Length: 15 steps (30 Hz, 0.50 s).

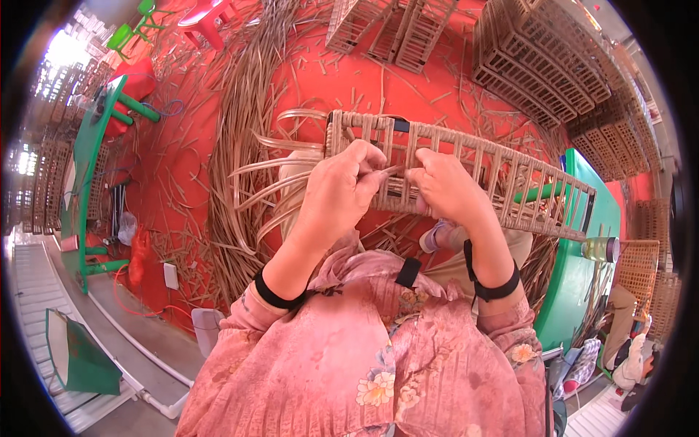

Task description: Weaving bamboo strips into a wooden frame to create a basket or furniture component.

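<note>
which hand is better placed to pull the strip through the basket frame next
Left, probably. The left hand already pinches the strip at the frame, while the right hand grips the frame's woven band, steadying it.

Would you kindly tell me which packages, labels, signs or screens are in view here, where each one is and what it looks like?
No signs or screens show.
Jar: on the green table at right, lying on its side, clear yellowish with a dark lid; whether it bears a label cannot be told.
White box: on the red floor at lower left, small, rectangular, a cord beside it.
Woven frame: held by left hand and right hand, unlabelled.
</note>
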Each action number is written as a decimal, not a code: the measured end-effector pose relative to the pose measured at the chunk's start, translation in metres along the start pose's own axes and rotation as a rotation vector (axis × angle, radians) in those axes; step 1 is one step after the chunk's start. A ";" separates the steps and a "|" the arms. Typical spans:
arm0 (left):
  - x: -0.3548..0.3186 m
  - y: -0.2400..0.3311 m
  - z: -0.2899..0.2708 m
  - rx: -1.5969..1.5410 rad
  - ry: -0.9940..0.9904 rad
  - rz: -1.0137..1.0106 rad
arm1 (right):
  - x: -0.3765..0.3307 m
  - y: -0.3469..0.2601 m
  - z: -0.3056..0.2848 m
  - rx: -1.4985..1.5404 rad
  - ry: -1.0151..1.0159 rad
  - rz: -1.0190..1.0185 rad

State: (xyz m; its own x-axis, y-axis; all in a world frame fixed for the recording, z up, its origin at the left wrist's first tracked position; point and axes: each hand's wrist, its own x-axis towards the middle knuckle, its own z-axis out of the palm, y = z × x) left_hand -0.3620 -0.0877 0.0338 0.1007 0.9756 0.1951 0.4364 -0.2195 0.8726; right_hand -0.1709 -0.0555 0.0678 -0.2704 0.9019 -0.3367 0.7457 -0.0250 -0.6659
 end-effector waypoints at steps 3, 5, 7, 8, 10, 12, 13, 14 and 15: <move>0.003 -0.003 0.005 -0.049 -0.061 -0.007 | 0.005 0.004 -0.004 0.172 -0.171 0.119; 0.003 -0.002 0.010 -0.068 -0.076 0.008 | 0.001 0.011 -0.002 0.234 -0.181 0.132; 0.003 0.000 0.015 -0.023 -0.071 -0.055 | -0.013 0.015 0.004 0.154 0.118 -0.063; 0.001 -0.001 0.017 -0.022 -0.076 -0.056 | -0.021 0.019 0.008 0.157 0.118 -0.059; 0.002 -0.002 0.023 0.187 -0.002 0.215 | -0.039 0.026 0.010 -0.170 0.459 -0.300; 0.008 0.003 0.031 0.105 0.037 0.332 | -0.067 0.019 -0.001 -0.091 0.477 -0.212; 0.009 0.006 0.036 0.023 0.079 0.447 | -0.077 0.014 -0.009 -0.014 0.493 -0.126; 0.008 0.015 0.043 -0.105 -0.009 0.382 | -0.084 0.011 -0.017 -0.015 0.497 -0.119; 0.009 0.016 0.045 -0.109 -0.013 0.385 | -0.091 0.009 -0.025 0.092 0.476 -0.081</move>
State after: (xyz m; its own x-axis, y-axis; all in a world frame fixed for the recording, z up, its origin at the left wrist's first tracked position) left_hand -0.3142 -0.0820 0.0291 0.2498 0.8220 0.5118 0.2677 -0.5665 0.7793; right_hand -0.1244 -0.1269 0.1087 -0.0006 0.9989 0.0460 0.6709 0.0345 -0.7408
